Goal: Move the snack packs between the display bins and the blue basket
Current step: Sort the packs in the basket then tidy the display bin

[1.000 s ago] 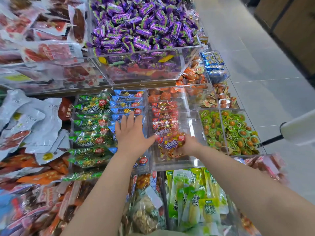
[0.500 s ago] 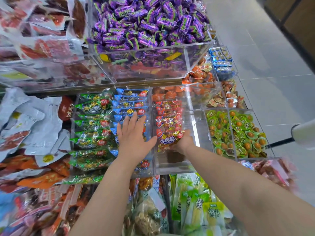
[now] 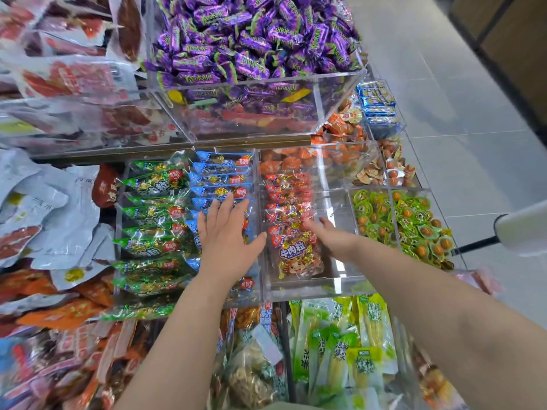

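Observation:
A clear acrylic bin [image 3: 313, 289] holds a row of red beef-snack packs. The front red pack [image 3: 296, 257] lies flat near the bin's front wall. My right hand [image 3: 334, 239] reaches into this bin with fingers stretched out, its fingertips touching the right side of the red packs. My left hand [image 3: 228, 241] lies flat with spread fingers on the blue snack packs [image 3: 222, 179] in the bin to the left. The blue basket is not in view.
Green snack packs [image 3: 154, 214] fill the bin left of the blue ones. A raised bin of purple candies [image 3: 251, 34] stands behind. Round green candies [image 3: 405, 223] sit to the right. Yellow-green packs [image 3: 349, 344] lie below, and a white handle [image 3: 524, 232] juts in at right.
My right hand carried a red pack deeper into the bin, laid it flat and loosened its grip. My left hand stayed pressed on the blue packs.

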A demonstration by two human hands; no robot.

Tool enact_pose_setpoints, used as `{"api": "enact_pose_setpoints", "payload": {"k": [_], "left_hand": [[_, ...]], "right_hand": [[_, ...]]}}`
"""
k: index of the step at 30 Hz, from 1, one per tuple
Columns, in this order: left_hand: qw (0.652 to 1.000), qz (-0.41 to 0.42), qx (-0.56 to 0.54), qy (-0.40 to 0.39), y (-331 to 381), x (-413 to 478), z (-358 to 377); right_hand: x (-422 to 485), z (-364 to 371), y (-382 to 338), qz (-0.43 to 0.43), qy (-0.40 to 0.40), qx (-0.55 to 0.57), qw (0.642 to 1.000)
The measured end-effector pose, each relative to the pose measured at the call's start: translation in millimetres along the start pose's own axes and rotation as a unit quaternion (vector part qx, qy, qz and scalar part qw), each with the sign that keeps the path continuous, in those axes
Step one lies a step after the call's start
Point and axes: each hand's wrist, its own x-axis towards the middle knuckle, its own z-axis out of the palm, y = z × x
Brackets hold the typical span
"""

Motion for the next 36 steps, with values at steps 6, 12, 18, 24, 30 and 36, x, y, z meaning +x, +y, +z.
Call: {"api": "enact_pose_setpoints", "payload": {"k": [6,12,18,24,30,36], "left_hand": [[1.000,0.000,0.001,-0.001,-0.8,0.9,0.3],[1.000,-0.002,0.004,0.008,-0.9,0.9,1.6],[1.000,-0.008,0.015,0.011,0.0,1.7,1.6],[1.000,-0.007,0.005,0.001,4.5,-0.8,-5.8],[0.989,0.084,-0.090,0.080,24.2,-40.3,-22.4],[0.960,0.215,-0.175,0.035,48.6,-108.5,-4.3]], "right_hand": [[6.5,6.5,1.1,0.052,-0.021,0.107,0.993],[16.0,26.1,13.0,-0.005,0.002,0.134,0.991],[7.9,18.9,9.9,0.003,-0.008,0.157,0.988],[-9.0,14.6,6.1,-0.019,0.144,0.133,0.980],[-70.3,26.8,8.5,-0.159,0.229,0.087,0.956],[-147.1,57.3,58.0,-0.270,0.247,0.146,0.919]]}}
